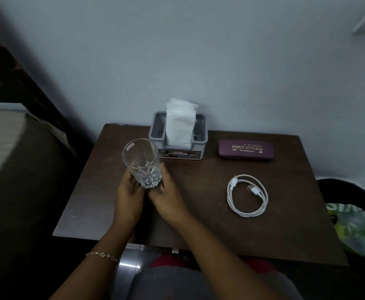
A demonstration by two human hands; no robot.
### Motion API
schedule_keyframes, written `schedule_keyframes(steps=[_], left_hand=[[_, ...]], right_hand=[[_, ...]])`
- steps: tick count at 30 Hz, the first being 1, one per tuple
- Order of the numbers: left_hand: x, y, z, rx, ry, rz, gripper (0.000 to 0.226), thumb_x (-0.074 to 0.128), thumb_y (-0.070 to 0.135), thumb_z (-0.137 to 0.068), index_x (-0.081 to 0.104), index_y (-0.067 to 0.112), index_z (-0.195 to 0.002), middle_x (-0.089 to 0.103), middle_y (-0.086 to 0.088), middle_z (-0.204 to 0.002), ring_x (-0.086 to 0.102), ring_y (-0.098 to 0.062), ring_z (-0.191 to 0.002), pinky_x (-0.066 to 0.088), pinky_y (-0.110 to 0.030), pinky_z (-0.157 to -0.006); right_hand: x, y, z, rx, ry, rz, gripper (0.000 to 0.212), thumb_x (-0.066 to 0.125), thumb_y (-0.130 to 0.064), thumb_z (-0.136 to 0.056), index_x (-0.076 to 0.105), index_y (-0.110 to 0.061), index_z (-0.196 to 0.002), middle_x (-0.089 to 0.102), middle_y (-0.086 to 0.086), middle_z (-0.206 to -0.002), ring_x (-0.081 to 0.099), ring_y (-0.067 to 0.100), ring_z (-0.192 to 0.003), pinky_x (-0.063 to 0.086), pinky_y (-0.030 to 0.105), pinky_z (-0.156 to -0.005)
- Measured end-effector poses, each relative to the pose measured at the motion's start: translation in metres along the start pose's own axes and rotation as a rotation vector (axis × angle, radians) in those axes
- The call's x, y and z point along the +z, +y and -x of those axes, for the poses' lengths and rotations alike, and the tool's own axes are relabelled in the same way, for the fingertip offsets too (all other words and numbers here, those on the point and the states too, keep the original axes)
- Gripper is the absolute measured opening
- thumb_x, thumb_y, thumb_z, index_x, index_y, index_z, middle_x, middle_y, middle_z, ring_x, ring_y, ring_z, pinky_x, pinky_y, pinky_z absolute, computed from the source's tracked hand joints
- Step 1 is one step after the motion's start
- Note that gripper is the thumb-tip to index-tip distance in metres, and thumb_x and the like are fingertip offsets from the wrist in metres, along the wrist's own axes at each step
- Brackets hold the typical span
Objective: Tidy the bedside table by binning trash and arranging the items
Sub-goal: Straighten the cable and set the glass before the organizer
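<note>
Both hands, left (128, 197) and right (169, 194), grip closed round the base of the upright clear cut-glass tumbler (143, 163), just before the grey tissue holder (178, 135).

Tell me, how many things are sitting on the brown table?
4: the glass held at the front left by both hands, the tissue holder at the back, the purple glasses case to its right, and the coiled white cable in front of the case.
</note>
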State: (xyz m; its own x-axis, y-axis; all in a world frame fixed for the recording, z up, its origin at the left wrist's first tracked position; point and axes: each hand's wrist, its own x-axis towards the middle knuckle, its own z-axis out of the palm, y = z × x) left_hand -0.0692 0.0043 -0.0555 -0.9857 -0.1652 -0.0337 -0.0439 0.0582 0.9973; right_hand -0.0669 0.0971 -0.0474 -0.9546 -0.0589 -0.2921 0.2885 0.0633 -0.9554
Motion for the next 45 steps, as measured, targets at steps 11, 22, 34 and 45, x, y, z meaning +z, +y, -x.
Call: schedule_keyframes(steps=[11,22,34,45], left_hand=[[0.029,0.01,0.035,-0.072,-0.052,0.062,0.059,0.042,-0.019,-0.084,0.054,0.032,-0.111,0.066,0.005,-0.11,0.064,-0.003,-0.104,0.051,-0.017,-0.088],[0.032,0.006,0.048,-0.121,-0.131,0.035,0.056,0.037,-0.022,-0.083,0.05,0.014,-0.123,0.064,0.001,-0.116,0.063,-0.002,-0.105,0.049,-0.013,-0.085],[0.019,0.032,-0.033,-0.053,-0.188,-0.098,0.074,0.052,-0.016,-0.083,0.024,0.013,-0.145,0.037,-0.005,-0.146,0.04,-0.014,-0.133,0.041,-0.026,-0.104],[0.021,0.023,-0.028,0.089,-0.205,-0.112,0.051,0.058,-0.005,-0.085,0.044,0.006,-0.132,0.059,-0.002,-0.119,0.059,0.005,-0.104,0.047,-0.012,-0.087]], right_hand=[[-0.023,0.029,0.029,0.061,0.06,-0.096,0.091,0.05,-0.021,-0.062,0.018,-0.035,-0.146,0.037,-0.008,-0.148,0.038,0.006,-0.133,0.034,0.038,-0.112],[-0.029,0.043,0.048,0.012,0.157,-0.118,0.084,0.049,-0.019,-0.066,0.024,-0.036,-0.144,0.036,-0.007,-0.149,0.037,0.007,-0.135,0.033,0.04,-0.113],[-0.096,-0.009,-0.032,0.052,0.151,0.181,0.083,0.041,0.006,-0.078,0.008,-0.021,-0.149,0.019,0.007,-0.156,0.023,0.023,-0.142,0.025,0.043,-0.116],[-0.086,0.015,-0.043,-0.044,0.127,0.143,0.088,0.049,0.005,-0.071,0.02,-0.038,-0.141,0.036,-0.001,-0.148,0.038,0.016,-0.133,0.039,0.047,-0.108]])
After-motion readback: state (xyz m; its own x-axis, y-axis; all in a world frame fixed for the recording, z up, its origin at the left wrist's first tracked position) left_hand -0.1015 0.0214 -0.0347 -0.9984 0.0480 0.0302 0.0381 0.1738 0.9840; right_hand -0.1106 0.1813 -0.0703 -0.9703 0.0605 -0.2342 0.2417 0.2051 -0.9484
